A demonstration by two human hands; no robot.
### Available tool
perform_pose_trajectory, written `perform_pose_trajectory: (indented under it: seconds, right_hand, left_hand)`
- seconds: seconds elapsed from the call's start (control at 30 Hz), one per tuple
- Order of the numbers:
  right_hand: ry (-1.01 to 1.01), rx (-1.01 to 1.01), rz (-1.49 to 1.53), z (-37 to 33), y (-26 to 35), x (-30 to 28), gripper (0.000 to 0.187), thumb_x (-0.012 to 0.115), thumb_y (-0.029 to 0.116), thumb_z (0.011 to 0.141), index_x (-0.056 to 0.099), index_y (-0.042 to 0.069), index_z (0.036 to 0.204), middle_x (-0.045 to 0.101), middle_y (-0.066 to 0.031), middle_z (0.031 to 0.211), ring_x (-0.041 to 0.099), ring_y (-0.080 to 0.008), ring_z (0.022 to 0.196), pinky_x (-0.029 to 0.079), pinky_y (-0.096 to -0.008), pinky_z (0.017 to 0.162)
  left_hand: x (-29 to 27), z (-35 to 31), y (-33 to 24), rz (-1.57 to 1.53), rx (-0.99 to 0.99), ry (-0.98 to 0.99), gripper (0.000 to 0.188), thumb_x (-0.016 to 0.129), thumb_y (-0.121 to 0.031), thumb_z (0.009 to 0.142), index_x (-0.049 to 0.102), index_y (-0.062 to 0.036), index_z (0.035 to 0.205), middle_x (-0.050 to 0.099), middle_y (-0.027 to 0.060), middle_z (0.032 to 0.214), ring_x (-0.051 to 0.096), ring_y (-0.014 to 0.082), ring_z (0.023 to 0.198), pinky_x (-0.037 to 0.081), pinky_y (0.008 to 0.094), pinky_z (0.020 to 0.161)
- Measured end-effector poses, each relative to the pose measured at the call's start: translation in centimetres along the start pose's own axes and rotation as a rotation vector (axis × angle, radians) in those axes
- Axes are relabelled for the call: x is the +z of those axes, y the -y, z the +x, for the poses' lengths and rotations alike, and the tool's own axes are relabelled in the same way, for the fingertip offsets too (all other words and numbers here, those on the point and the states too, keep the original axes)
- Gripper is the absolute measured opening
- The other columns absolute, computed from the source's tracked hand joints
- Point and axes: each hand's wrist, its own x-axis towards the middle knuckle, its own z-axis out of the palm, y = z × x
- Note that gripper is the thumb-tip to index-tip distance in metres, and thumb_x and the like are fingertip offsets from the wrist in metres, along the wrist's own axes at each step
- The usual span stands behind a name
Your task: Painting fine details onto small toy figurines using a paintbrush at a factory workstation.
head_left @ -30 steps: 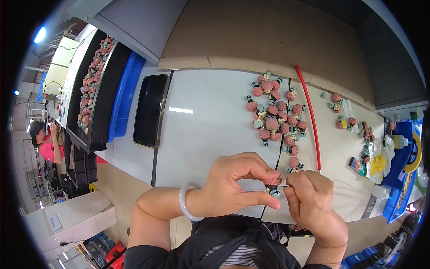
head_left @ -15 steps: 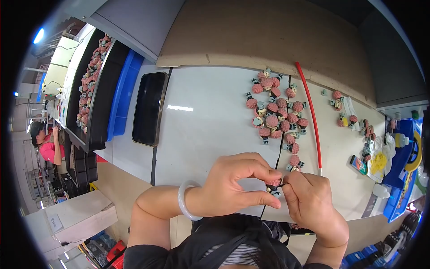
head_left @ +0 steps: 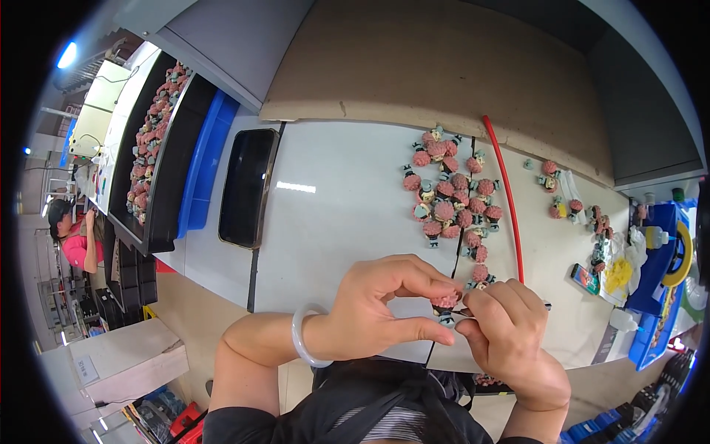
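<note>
A small figurine with bumpy pink hair and a grey-and-black body is pinched between thumb and fingers of my left hand, which wears a pale bangle. Close against its right side is my right hand, fingers curled and closed. From its fingertips a thin dark tool points at the figurine's body; its exact kind is hidden by the fingers. Just beyond both hands, a cluster of similar figurines lies on the white table.
A red rod lies right of the cluster. A black phone and a black tray of figurines lie left. At right are more figurines, a small bottle and a blue bin. A person sits far left.
The figurine has tilted more upright in my left hand, showing more of its body. My right hand's fingers have shifted slightly around the tool. The whole view has shifted a little.
</note>
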Motion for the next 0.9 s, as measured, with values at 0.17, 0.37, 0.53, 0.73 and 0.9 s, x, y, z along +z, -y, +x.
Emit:
perform_pose_trajectory:
  seconds: [0.17,0.37,0.53,0.73,0.9]
  right_hand:
    - [-0.020,0.012,-0.063,0.12,0.07,0.12,0.026,0.064,0.024,0.073,0.054,0.004,0.086,0.050,-0.0073,0.067,0.047,-0.0258,0.056,0.038,-0.0367,0.050]
    - [0.045,-0.005,-0.036,0.08,-0.04,-0.12,0.030,0.063,0.030,0.074,0.053,0.003,0.081,0.048,-0.0075,0.064,0.045,-0.0259,0.054,0.037,-0.0367,0.049]
    - [0.063,0.007,0.006,-0.06,-0.23,-0.04,0.031,0.059,0.034,0.078,0.051,0.003,0.079,0.047,-0.0081,0.064,0.045,-0.0263,0.054,0.036,-0.0367,0.048]
    - [0.054,0.017,0.014,-0.03,-0.14,0.19,0.031,0.056,0.033,0.080,0.049,0.003,0.077,0.047,-0.0085,0.065,0.046,-0.0270,0.056,0.036,-0.0370,0.049]
    - [0.099,0.025,0.023,-0.02,0.03,0.01,0.028,0.059,0.029,0.078,0.049,0.003,0.078,0.047,-0.0087,0.066,0.046,-0.0277,0.057,0.037,-0.0380,0.050]
  left_hand:
    - [0.00,-0.03,-0.26,0.022,-0.039,-0.005,0.043,0.081,0.002,0.055,0.061,0.0012,0.093,0.061,0.0146,0.090,0.061,0.0232,0.091,0.051,0.0323,0.079]
    - [-0.10,0.02,-0.20,0.089,-0.045,0.012,0.043,0.081,0.002,0.054,0.062,0.0021,0.091,0.062,0.0153,0.089,0.062,0.0210,0.086,0.052,0.0309,0.077]
    - [-0.16,0.03,-0.15,0.105,-0.025,0.032,0.043,0.082,0.002,0.053,0.063,0.0021,0.091,0.063,0.0154,0.090,0.063,0.0197,0.084,0.052,0.0300,0.076]
    - [-0.10,0.11,-0.14,0.131,-0.003,0.027,0.042,0.082,0.001,0.053,0.064,0.0022,0.091,0.063,0.0154,0.089,0.063,0.0191,0.082,0.053,0.0292,0.074]
    - [-0.17,0.18,-0.14,0.182,0.036,0.029,0.040,0.082,-0.001,0.053,0.064,0.0023,0.089,0.064,0.0155,0.088,0.063,0.0189,0.079,0.053,0.0284,0.071]
